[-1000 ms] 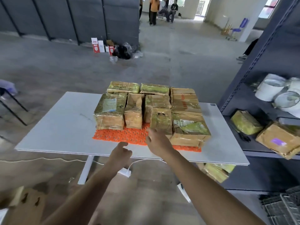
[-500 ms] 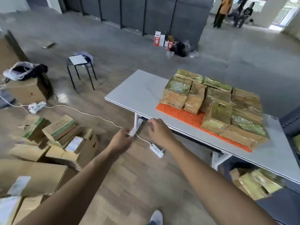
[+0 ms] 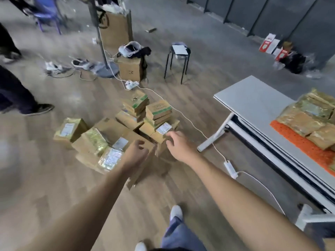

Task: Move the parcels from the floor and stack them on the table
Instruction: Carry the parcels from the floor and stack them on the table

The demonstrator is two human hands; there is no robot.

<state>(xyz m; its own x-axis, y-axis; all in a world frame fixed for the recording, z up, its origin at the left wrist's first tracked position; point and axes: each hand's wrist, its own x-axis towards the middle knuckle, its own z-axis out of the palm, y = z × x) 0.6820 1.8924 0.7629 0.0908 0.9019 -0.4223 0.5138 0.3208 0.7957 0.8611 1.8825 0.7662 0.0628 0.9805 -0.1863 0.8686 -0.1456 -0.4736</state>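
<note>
Both hands hold nothing: the left hand hangs with loosely curled fingers and the right hand has its fingers relaxed and spread, both stretched out above the near edge of a heap of brown cardboard parcels wrapped in shiny tape. The heap lies on the pale wood-patterned floor, some parcels bearing white labels, a few at the back stacked with green-striped sides.

A thin white cable runs past the heap to a white adapter block lying just beside the foot of the white rectangular table on the right. On that table, more taped brown parcels sit packed together on an orange dotted mat.

Beyond the heap stand a black-legged stool with a white sheet on its seat and a plain upright cardboard box with a bag on top. Farther back the floor turns grey, ending at dark grey partition panels. Another person's dark trouser leg and shoe show at the left edge, blurred.
</note>
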